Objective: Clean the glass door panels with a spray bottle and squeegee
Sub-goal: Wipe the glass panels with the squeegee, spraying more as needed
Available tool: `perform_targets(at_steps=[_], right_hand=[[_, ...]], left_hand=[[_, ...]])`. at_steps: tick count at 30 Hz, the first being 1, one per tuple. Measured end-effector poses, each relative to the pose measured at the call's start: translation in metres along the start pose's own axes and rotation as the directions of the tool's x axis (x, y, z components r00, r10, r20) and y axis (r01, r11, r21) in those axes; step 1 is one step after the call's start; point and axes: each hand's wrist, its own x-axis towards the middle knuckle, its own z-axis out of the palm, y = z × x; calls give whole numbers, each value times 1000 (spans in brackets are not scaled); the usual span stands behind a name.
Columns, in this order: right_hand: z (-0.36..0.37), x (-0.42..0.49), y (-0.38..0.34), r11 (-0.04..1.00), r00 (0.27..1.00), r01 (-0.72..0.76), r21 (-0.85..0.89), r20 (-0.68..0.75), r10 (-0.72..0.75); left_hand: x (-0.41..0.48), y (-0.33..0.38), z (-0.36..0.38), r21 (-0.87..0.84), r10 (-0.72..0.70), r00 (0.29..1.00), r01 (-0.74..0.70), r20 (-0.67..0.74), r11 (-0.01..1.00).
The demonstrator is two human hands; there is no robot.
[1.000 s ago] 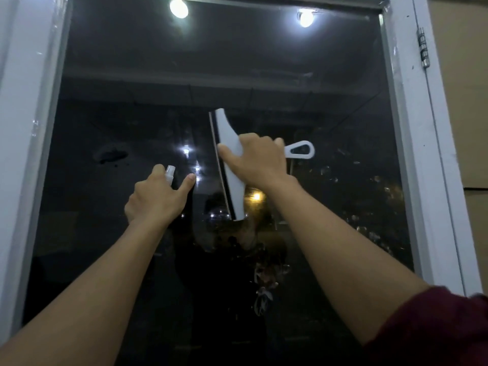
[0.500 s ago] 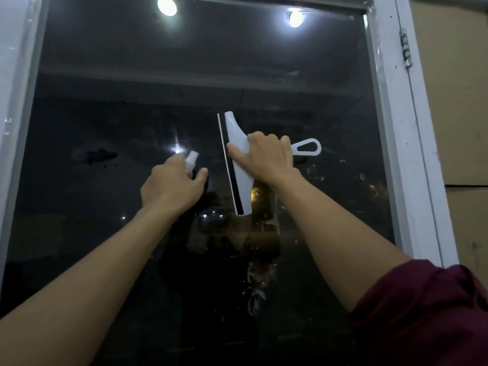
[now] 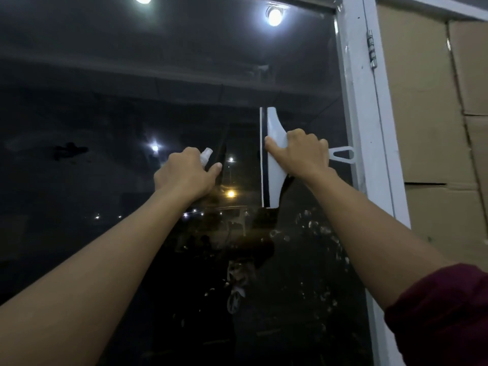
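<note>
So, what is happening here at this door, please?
A person is cleaning a dark glass door panel. The right hand grips a white squeegee, with its blade vertical and apparently against the glass, near the white frame. The left hand holds a small spray bottle; only its nozzle shows. Smears or droplets show on the glass below the squeegee.

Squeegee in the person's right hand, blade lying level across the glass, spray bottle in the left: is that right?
One thing is off: the squeegee has its blade upright against the glass, not level, as the head view shows. The right hand does grip it, and the left hand holds the spray bottle.
</note>
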Motion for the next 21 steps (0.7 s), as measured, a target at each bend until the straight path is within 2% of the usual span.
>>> perform_targets(at_steps=[4, 7, 10, 14, 17, 21], right_hand=[[-5, -9, 28, 990, 991, -136, 36, -8, 137], [-10, -12, 23, 987, 987, -155, 42, -35, 157], [-14, -10, 8, 990, 991, -92, 106, -82, 101], [-14, 1, -27, 990, 999, 44, 133, -21, -42], [-12, 13, -48, 989, 989, 139, 56, 49, -142], [-14, 22, -43, 991, 986, 132, -19, 108, -130]], left_hand=[[-2, 3, -2, 28, -10, 1000, 10, 11, 1000], [-5, 7, -2, 44, -31, 999, 30, 26, 999], [-5, 12, -2, 62, -59, 998, 56, 38, 996], [-4, 14, -3, 78, -93, 994, 88, 54, 993], [-5, 15, -4, 87, -113, 992, 108, 60, 990], [-4, 14, -3, 86, -126, 990, 120, 68, 989]])
